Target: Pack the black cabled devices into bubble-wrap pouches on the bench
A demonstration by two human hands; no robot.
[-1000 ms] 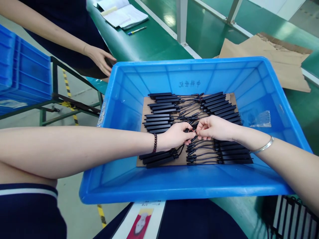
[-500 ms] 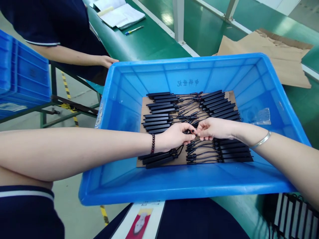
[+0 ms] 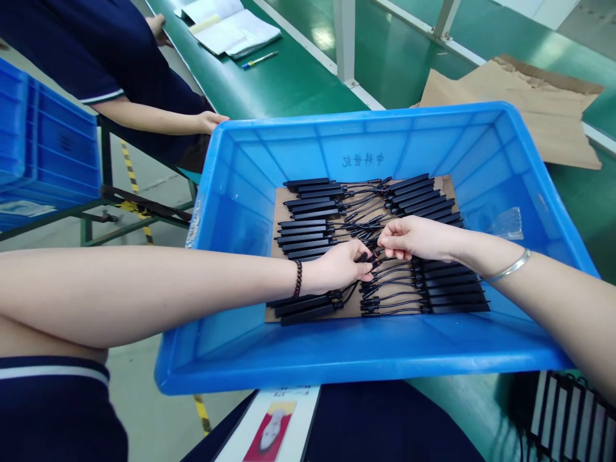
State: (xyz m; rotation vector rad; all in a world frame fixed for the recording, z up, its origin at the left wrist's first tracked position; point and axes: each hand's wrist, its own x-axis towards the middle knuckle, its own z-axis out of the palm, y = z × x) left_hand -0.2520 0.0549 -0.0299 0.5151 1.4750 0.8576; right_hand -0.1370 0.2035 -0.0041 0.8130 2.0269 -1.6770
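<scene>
Inside a large blue plastic bin [image 3: 337, 359], slim black bar-shaped units [image 3: 308, 314] lie in two facing columns on cardboard, their thin cables running to the middle. My left hand [image 3: 344, 263] is closed on a black cable connector [image 3: 373, 258] with a bit of red or orange at its end. Just to its right, my right hand [image 3: 402, 239] has thumb and fingers pinched together above the cables; whatever it holds is too small to make out. More black units [image 3: 452, 289] lie under and below my right wrist.
A co-worker's hand [image 3: 212, 122] rests on the bin's far left corner. Behind are a green table [image 3: 289, 83], an open notebook [image 3: 235, 32], a pen [image 3: 260, 59] and torn cardboard [image 3: 520, 109]. Blue crates [image 3: 62, 141] stand at left; more bar-shaped units [image 3: 568, 417] lie at lower right.
My right hand has moved slightly up and apart from my left, which stays closed and shows more of the connector. The co-worker's arm and body have shifted; another hand shows near the table.
</scene>
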